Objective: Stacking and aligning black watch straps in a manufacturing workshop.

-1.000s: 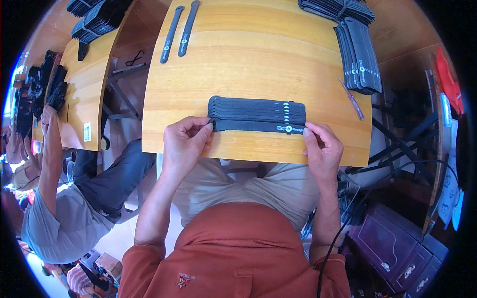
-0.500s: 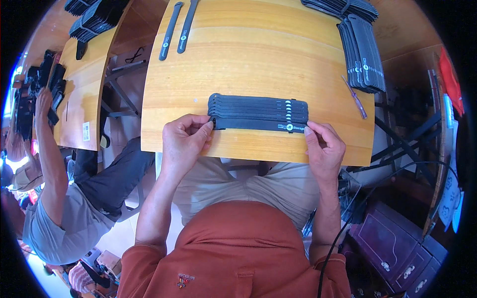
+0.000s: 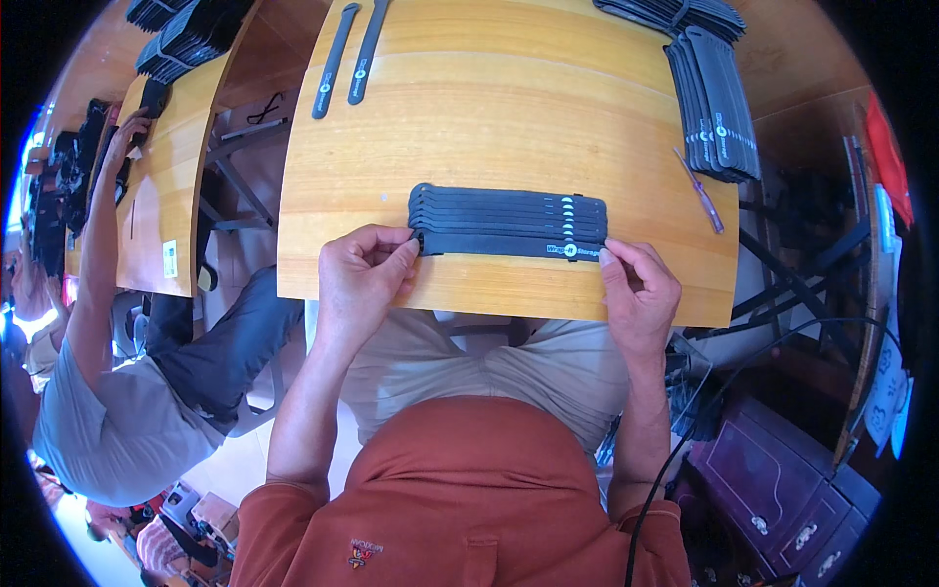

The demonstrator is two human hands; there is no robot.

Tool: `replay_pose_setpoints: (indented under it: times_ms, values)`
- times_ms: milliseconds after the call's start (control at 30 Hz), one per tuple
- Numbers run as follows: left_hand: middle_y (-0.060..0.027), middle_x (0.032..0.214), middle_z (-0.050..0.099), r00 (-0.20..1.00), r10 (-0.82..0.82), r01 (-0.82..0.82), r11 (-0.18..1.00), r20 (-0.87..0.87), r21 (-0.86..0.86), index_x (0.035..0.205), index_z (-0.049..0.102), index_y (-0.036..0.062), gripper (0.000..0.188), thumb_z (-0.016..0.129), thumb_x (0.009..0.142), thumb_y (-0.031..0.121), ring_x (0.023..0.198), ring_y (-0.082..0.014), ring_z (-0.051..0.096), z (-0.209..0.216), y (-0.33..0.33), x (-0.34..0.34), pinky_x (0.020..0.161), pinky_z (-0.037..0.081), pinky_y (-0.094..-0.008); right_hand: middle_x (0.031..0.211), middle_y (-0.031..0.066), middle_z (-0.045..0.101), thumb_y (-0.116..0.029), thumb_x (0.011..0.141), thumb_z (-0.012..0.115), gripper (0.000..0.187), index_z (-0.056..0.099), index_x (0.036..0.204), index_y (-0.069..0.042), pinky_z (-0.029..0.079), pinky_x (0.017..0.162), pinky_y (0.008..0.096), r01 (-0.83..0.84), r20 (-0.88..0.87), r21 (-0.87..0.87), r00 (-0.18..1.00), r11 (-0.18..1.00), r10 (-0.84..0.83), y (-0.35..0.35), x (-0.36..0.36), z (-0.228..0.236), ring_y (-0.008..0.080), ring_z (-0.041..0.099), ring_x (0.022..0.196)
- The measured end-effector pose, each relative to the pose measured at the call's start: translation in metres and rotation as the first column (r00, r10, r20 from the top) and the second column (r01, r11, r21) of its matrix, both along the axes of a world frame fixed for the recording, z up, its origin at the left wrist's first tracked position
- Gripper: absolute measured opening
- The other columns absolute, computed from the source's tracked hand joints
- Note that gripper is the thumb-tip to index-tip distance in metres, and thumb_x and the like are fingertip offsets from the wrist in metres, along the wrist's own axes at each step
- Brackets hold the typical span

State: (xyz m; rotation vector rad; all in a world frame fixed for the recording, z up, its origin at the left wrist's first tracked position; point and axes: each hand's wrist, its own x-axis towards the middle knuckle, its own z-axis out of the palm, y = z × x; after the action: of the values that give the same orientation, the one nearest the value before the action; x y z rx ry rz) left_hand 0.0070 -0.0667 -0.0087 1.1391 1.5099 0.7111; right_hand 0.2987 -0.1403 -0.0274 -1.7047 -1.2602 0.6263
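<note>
A fanned stack of black straps (image 3: 494,217) with white printing lies crosswise near the front edge of the wooden table. My left hand (image 3: 367,279) pinches the left end of the nearest strap between thumb and fingers. At the other end, my right hand (image 3: 641,293) has thumb and forefinger closed on the strap's right tip. The straps overlap in steps, their rounded ends lined up on the left.
Two loose straps (image 3: 337,64) lie at the table's far left. Bundled straps (image 3: 714,108) and a thin purple-handled tool (image 3: 699,191) are on the right. A co-worker (image 3: 127,411) sits at another table (image 3: 161,225) on the left.
My hands and the strap stack have stayed in place. On the left, the co-worker's arm has reached farther away across the other table, to a black strap there.
</note>
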Motion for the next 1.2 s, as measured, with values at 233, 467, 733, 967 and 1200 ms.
replay_pose_setpoints:
  times_ms: [233, 467, 733, 967, 1200]
  values:
    - [-0.0049, 0.080, 0.073, 1.000, 0.008, -0.008, 1.000, -0.003, -0.008, 0.104, 0.075, -0.0049, 0.012, 0.073, 0.097, 0.005, 0.068, -0.0062, 0.066, -0.0030, -0.0004, 0.0010, 0.061, 0.056, -0.0214, 0.089, 0.0112, 0.072, -0.002, 0.093, 0.074, 0.012, 0.075, 0.103, 0.004, 0.053, 0.066, 0.0265, -0.009, 0.006, 0.021, 1.000, 1.000, 0.008, -0.0002, 0.0013, -0.0010, 0.0149, 0.068, 0.075]
    - [-0.0049, 0.080, 0.072, 1.000, 0.024, -0.024, 1.000, 0.005, -0.001, 0.104, 0.074, -0.0057, 0.012, 0.073, 0.097, 0.005, 0.069, -0.0066, 0.066, -0.0019, -0.0023, 0.0003, 0.061, 0.056, -0.0217, 0.088, 0.0103, 0.071, -0.001, 0.093, 0.073, 0.011, 0.075, 0.103, 0.003, 0.052, 0.065, 0.0260, -0.002, 0.036, 0.067, 0.999, 0.998, 0.000, 0.0003, -0.0004, -0.0020, 0.0143, 0.067, 0.073]
    - [-0.0042, 0.079, 0.072, 0.999, 0.040, -0.040, 0.999, 0.012, -0.002, 0.103, 0.075, -0.0054, 0.012, 0.074, 0.096, 0.005, 0.067, -0.0060, 0.065, -0.0023, -0.0022, 0.0008, 0.059, 0.054, -0.0212, 0.093, 0.0087, 0.072, 0.001, 0.093, 0.074, 0.013, 0.075, 0.105, 0.006, 0.053, 0.068, 0.0234, -0.018, 0.080, 0.019, 0.997, 1.000, 0.016, -0.0004, -0.0007, -0.0028, 0.0118, 0.066, 0.079]
    - [-0.0034, 0.077, 0.071, 1.000, 0.025, -0.025, 1.000, 0.003, 0.011, 0.103, 0.075, -0.0052, 0.011, 0.074, 0.097, 0.004, 0.065, -0.0056, 0.064, -0.0028, -0.0016, 0.0004, 0.058, 0.053, -0.0210, 0.088, 0.0135, 0.072, -0.001, 0.091, 0.073, 0.010, 0.075, 0.100, 0.002, 0.053, 0.061, 0.0307, 0.002, 0.120, 0.071, 0.993, 0.997, -0.011, 0.0022, -0.0034, -0.0023, 0.0211, 0.070, 0.070]
    - [-0.0039, 0.077, 0.072, 0.999, 0.035, -0.035, 0.999, -0.014, -0.012, 0.103, 0.075, -0.0050, 0.011, 0.074, 0.097, 0.004, 0.066, -0.0057, 0.064, 0.0006, -0.0013, 0.0024, 0.058, 0.053, -0.0210, 0.088, 0.0141, 0.072, 0.000, 0.090, 0.073, 0.010, 0.075, 0.100, 0.002, 0.054, 0.063, 0.0319, -0.003, 0.144, 0.065, 0.989, 0.998, -0.006, 0.0028, -0.0032, -0.0010, 0.0229, 0.071, 0.071]
